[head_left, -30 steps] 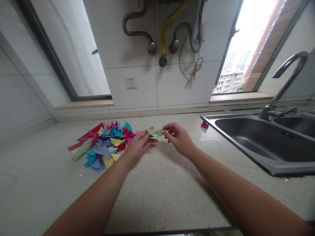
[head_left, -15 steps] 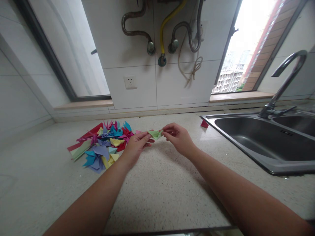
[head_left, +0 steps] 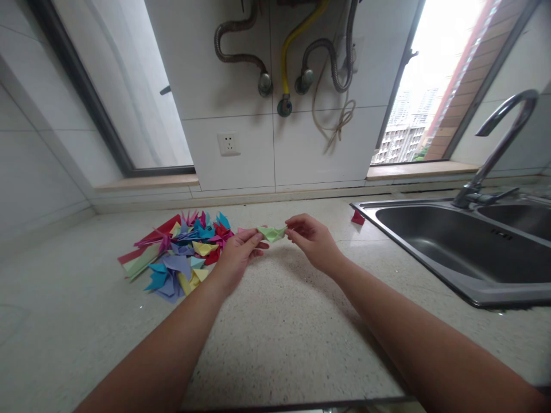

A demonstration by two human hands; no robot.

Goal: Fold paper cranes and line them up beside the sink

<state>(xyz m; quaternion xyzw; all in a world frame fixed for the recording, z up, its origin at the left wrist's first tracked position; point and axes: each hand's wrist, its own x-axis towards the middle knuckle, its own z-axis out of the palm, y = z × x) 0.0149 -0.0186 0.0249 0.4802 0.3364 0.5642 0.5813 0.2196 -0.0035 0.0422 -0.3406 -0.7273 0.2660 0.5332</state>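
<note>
In the head view, a small, pale-green folded-paper piece [head_left: 272,234], creased, shallow and pointed at both ends, is over the speckled, pale stone surface [head_left: 275,327], well left of the rectangular stainless-steel sink [head_left: 508,293]. The left hand [head_left: 237,252] pinches one end, the right hand [head_left: 317,244] the end nearer the sink. Farther left of the sink lies a heap of multicoloured folded papers [head_left: 177,264].

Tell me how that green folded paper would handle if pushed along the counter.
The green paper is probably light, being small and thin. Its creases likely stiffen it, though the narrow points may bend under a hard push. Its angular shape suggests it would slide or tip on the counter rather than roll.
</note>
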